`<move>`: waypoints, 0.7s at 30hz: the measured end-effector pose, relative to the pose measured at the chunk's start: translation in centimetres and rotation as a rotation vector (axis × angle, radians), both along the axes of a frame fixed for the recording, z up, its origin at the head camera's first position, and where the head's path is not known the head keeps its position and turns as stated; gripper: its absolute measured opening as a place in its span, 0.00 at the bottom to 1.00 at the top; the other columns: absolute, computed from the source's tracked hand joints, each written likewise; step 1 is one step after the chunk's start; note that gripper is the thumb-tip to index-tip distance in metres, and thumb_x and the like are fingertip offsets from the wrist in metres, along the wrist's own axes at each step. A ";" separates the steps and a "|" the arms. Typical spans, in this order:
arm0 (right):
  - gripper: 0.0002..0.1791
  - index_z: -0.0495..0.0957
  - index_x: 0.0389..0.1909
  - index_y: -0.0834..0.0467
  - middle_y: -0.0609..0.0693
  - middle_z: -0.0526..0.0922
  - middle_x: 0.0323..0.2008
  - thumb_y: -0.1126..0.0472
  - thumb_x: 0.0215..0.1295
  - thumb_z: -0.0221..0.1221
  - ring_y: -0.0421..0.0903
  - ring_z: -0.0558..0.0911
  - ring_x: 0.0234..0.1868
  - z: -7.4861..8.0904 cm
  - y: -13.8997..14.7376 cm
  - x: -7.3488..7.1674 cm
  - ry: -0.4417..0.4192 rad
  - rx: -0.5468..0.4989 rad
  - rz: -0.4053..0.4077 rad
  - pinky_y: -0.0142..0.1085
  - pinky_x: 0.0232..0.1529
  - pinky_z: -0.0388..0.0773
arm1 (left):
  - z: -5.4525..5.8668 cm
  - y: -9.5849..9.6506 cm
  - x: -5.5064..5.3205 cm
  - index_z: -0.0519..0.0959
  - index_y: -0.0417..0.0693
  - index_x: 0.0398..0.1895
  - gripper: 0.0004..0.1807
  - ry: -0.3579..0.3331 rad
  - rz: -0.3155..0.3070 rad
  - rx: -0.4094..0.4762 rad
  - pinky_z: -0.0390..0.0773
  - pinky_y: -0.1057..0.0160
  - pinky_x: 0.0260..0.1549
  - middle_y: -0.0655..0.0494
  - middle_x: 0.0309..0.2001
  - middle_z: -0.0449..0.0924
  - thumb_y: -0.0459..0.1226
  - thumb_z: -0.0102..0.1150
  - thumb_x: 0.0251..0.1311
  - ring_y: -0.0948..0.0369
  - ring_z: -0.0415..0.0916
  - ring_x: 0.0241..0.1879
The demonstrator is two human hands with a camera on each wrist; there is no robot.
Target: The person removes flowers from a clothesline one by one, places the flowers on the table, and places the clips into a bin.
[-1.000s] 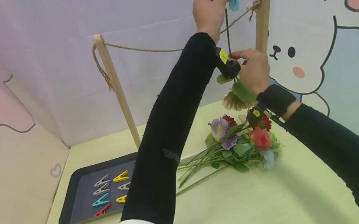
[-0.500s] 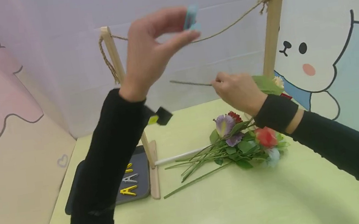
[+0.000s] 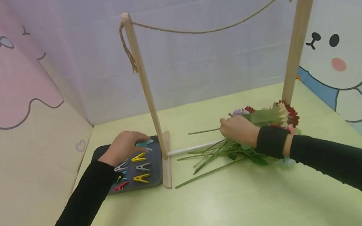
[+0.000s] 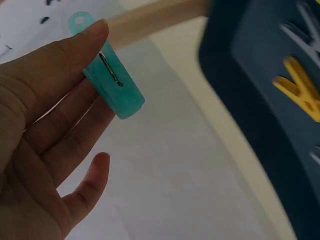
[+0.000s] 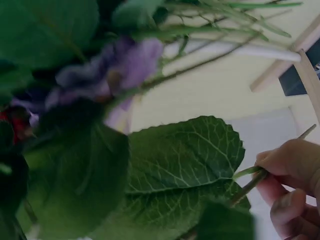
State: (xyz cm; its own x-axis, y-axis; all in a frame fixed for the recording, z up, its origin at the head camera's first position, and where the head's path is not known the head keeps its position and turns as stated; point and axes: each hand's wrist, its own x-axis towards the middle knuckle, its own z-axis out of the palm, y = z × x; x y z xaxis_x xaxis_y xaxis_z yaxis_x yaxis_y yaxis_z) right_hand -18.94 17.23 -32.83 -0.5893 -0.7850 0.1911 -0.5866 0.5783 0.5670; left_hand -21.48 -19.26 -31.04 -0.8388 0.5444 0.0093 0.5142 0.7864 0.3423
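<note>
My left hand [image 3: 123, 147] is over the dark tray [image 3: 156, 165], pinching a teal clothespin [image 4: 116, 84] between thumb and fingers. In the left wrist view its metal spring shows and the little finger stands away from it. Several clothespins lie in the tray, among them a yellow clothespin [image 3: 141, 178] and a red clothespin [image 3: 121, 186]. My right hand [image 3: 240, 130] pinches the stem of a cream flower [image 3: 282, 114] low over the bunch of flowers. A broad green leaf [image 5: 187, 160] on that stem fills much of the right wrist view. A purple flower [image 5: 132, 67] is behind it.
A twine rope [image 3: 211, 30] sags between a left wooden post [image 3: 145, 83] and a right wooden post [image 3: 300, 38]. A white rod [image 3: 195, 148] runs low between the posts. Loose stems [image 3: 208, 173] stretch left across the table [image 3: 213, 210]. Cartoon-printed cloth surrounds it.
My left hand has come down and left from near the rope to the tray, still holding the clothespin. My right hand has lowered the flower, turned sideways, to the bunch.
</note>
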 end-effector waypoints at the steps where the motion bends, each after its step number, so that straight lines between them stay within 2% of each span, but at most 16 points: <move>1: 0.03 0.81 0.23 0.59 0.52 0.70 0.21 0.67 0.52 0.64 0.40 0.61 0.15 -0.3 0.1 -0.1 -0.006 -0.004 0.008 0.28 0.17 0.51 | -1.0 -0.6 -0.6 0.78 0.45 0.50 0.21 -0.032 0.019 -0.027 0.77 0.58 0.47 0.49 0.47 0.81 0.37 0.65 0.50 0.51 0.77 0.48; 4: 0.03 0.80 0.23 0.59 0.52 0.70 0.21 0.67 0.52 0.64 0.40 0.59 0.15 -1.2 0.5 -0.5 -0.013 -0.003 0.024 0.29 0.18 0.47 | -3.8 -1.9 -2.7 0.78 0.41 0.50 0.20 -0.117 0.066 -0.047 0.77 0.57 0.47 0.45 0.48 0.80 0.33 0.63 0.52 0.48 0.76 0.49; 8: 0.05 0.79 0.22 0.59 0.51 0.71 0.22 0.68 0.50 0.65 0.40 0.60 0.15 -2.4 0.8 -1.0 -0.047 -0.024 0.032 0.28 0.17 0.50 | -7.0 -3.2 -5.4 0.79 0.37 0.47 0.17 -0.156 0.115 -0.069 0.78 0.56 0.45 0.42 0.46 0.79 0.30 0.62 0.52 0.46 0.76 0.47; 12: 0.05 0.78 0.21 0.58 0.51 0.70 0.22 0.68 0.51 0.65 0.39 0.60 0.15 -3.5 1.0 -1.2 -0.082 -0.017 0.006 0.27 0.16 0.52 | -9.4 -4.2 -6.8 0.79 0.35 0.45 0.17 -0.189 0.164 -0.106 0.78 0.55 0.42 0.40 0.44 0.80 0.30 0.64 0.50 0.46 0.76 0.44; 16: 0.06 0.77 0.20 0.58 0.51 0.70 0.22 0.67 0.53 0.64 0.39 0.57 0.16 -4.2 1.1 -1.1 -0.094 -0.016 -0.022 0.28 0.18 0.48 | -10.6 -5.0 -7.4 0.79 0.34 0.44 0.17 -0.207 0.179 -0.110 0.79 0.57 0.39 0.41 0.42 0.80 0.30 0.65 0.49 0.48 0.77 0.41; 21: 0.06 0.78 0.20 0.58 0.52 0.70 0.23 0.68 0.52 0.64 0.39 0.56 0.15 -4.1 1.2 -1.2 -0.084 -0.055 -0.034 0.30 0.20 0.45 | -10.4 -5.3 -7.8 0.79 0.34 0.44 0.18 -0.205 0.176 -0.089 0.80 0.57 0.38 0.41 0.41 0.80 0.29 0.66 0.47 0.49 0.77 0.40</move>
